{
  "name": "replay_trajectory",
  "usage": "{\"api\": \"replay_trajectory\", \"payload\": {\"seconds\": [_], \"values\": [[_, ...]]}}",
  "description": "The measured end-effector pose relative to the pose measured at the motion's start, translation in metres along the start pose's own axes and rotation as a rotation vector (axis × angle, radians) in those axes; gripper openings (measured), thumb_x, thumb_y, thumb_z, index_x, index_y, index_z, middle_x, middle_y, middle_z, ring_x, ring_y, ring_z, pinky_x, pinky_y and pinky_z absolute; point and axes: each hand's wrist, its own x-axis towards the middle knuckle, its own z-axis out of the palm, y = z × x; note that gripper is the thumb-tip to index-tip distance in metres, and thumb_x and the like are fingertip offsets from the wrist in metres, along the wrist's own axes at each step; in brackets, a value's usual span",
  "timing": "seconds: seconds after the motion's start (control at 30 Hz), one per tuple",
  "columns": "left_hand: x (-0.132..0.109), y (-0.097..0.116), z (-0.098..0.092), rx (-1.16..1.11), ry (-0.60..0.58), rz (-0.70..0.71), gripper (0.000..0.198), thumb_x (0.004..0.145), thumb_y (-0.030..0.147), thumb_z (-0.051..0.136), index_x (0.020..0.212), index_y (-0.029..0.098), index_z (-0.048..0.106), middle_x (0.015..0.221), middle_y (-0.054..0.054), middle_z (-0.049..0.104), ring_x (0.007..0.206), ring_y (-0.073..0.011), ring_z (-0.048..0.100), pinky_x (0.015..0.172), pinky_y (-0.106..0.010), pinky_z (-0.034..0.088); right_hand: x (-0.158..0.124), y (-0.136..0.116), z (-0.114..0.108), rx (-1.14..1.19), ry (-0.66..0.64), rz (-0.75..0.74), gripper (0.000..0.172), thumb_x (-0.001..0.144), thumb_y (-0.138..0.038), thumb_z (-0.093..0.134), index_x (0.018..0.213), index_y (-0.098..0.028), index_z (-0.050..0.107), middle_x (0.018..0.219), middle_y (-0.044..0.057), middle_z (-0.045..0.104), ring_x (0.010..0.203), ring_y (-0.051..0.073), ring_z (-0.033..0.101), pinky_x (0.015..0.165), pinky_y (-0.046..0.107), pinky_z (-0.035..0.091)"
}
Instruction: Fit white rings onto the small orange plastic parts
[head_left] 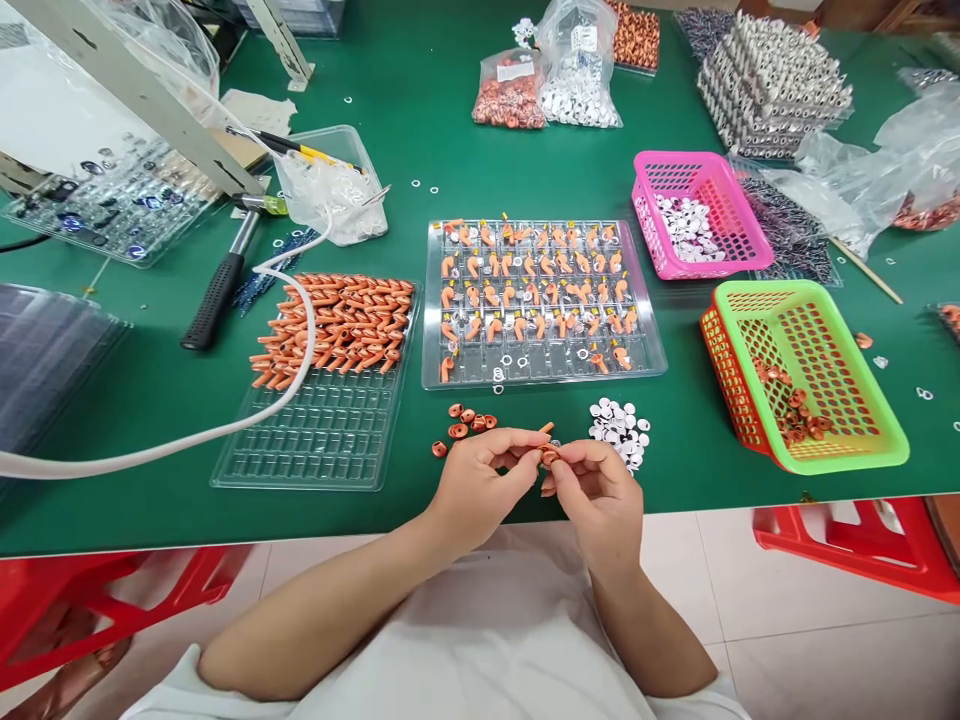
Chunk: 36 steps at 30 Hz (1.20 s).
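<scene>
My left hand (484,485) and my right hand (607,500) meet near the table's front edge, fingertips pinched on a small orange-brown plastic part (550,455). An orange stem shows just above the fingertips; whether it belongs to the same part I cannot tell. Several brown round caps (459,430) lie loose beyond my left hand. A pile of white discs (619,428) lies just past my right hand. Farther back, a clear compartment tray (544,355) bears rows of curved orange pieces with small yellow ends, plus a few white rings.
At left lie a partly filled tray of orange stems (330,330), a hammer (217,295) and a white hose (289,390) crossing over. Rightward stand a pink basket (649,225) of white pieces and a green basket (847,465) holding brown caps. Filled plastic bags (581,75) sit behind.
</scene>
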Motion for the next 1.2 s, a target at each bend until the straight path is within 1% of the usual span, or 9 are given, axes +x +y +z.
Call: {"api": "replay_trajectory", "payload": {"seconds": [0.17, 0.27, 0.37, 0.47, 0.57, 0.77, 0.93, 1.1, 1.2], "values": [[-0.001, 0.000, 0.002, -0.057, -0.013, -0.022, 0.018, 0.079, 0.020, 0.064, 0.090, 0.014, 0.078, 0.090, -0.007, 0.080, 0.075, -0.0198, 0.076, 0.070, -0.029, 0.066, 0.001, 0.001, -0.004, -0.081, -0.111, -0.133, 0.026, 0.091, -0.013, 0.059, 0.108, -0.027, 0.072, 0.095, 0.004, 0.070, 0.077, 0.015, 0.069, 0.065, 0.029, 0.063], [0.000, 0.001, 0.001, -0.098, -0.004, -0.035, 0.018, 0.078, 0.020, 0.065, 0.089, 0.014, 0.078, 0.089, -0.008, 0.080, 0.078, -0.0206, 0.076, 0.069, -0.028, 0.066, 0.000, -0.001, -0.005, -0.227, -0.103, -0.259, 0.032, 0.090, -0.010, 0.060, 0.114, -0.029, 0.069, 0.098, 0.004, 0.071, 0.083, 0.016, 0.069, 0.068, 0.029, 0.063], [0.000, 0.003, 0.001, -0.095, 0.004, -0.031, 0.017, 0.078, 0.020, 0.066, 0.089, 0.014, 0.078, 0.092, -0.008, 0.080, 0.081, -0.0220, 0.077, 0.069, -0.029, 0.066, 0.000, -0.004, -0.004, -0.389, -0.060, -0.370, 0.031, 0.089, -0.010, 0.060, 0.114, -0.028, 0.067, 0.096, 0.004, 0.073, 0.077, 0.015, 0.069, 0.067, 0.029, 0.061], [-0.001, 0.004, 0.002, -0.103, 0.007, -0.038, 0.016, 0.077, 0.020, 0.067, 0.088, 0.014, 0.078, 0.092, -0.009, 0.080, 0.081, -0.0222, 0.077, 0.068, -0.029, 0.066, 0.002, -0.007, -0.003, -0.443, -0.062, -0.418, 0.026, 0.089, -0.010, 0.060, 0.109, -0.026, 0.065, 0.090, 0.003, 0.071, 0.072, 0.014, 0.067, 0.060, 0.028, 0.059], [-0.002, 0.005, 0.002, -0.113, 0.005, -0.047, 0.016, 0.077, 0.019, 0.066, 0.088, 0.013, 0.077, 0.097, -0.009, 0.080, 0.079, -0.0215, 0.077, 0.068, -0.028, 0.066, 0.003, -0.009, -0.002, -0.454, -0.063, -0.416, 0.022, 0.089, -0.011, 0.060, 0.104, -0.026, 0.063, 0.090, 0.004, 0.067, 0.072, 0.015, 0.065, 0.057, 0.027, 0.056], [-0.002, 0.002, 0.002, -0.026, 0.006, 0.005, 0.018, 0.079, 0.018, 0.065, 0.090, 0.013, 0.078, 0.096, -0.009, 0.080, 0.081, -0.0208, 0.077, 0.074, -0.028, 0.065, 0.002, -0.009, -0.001, -0.501, -0.070, -0.364, 0.024, 0.089, -0.010, 0.058, 0.107, -0.025, 0.061, 0.094, 0.004, 0.064, 0.078, 0.015, 0.063, 0.063, 0.029, 0.057], [-0.001, -0.002, 0.003, -0.002, 0.007, 0.026, 0.017, 0.079, 0.019, 0.066, 0.090, 0.014, 0.078, 0.098, -0.009, 0.080, 0.082, -0.0210, 0.077, 0.075, -0.028, 0.064, 0.002, -0.011, 0.000, -0.568, -0.070, -0.365, 0.023, 0.088, -0.010, 0.056, 0.105, -0.025, 0.059, 0.093, 0.004, 0.064, 0.080, 0.017, 0.064, 0.062, 0.028, 0.056], [-0.002, -0.005, 0.004, -0.060, -0.029, 0.016, 0.017, 0.079, 0.020, 0.065, 0.090, 0.015, 0.078, 0.091, -0.008, 0.080, 0.087, -0.0229, 0.077, 0.078, -0.031, 0.064, -0.001, -0.007, 0.003, -0.506, 0.017, -0.307, 0.016, 0.088, -0.012, 0.057, 0.098, -0.025, 0.058, 0.088, 0.003, 0.063, 0.071, 0.015, 0.062, 0.059, 0.028, 0.055], [-0.002, -0.004, 0.004, -0.101, -0.029, -0.012, 0.017, 0.078, 0.019, 0.066, 0.089, 0.014, 0.078, 0.092, -0.009, 0.080, 0.089, -0.0238, 0.076, 0.081, -0.033, 0.064, -0.003, -0.004, 0.005, -0.446, 0.054, -0.291, 0.015, 0.088, -0.013, 0.058, 0.098, -0.024, 0.059, 0.088, 0.003, 0.063, 0.073, 0.015, 0.063, 0.060, 0.027, 0.056]]}}
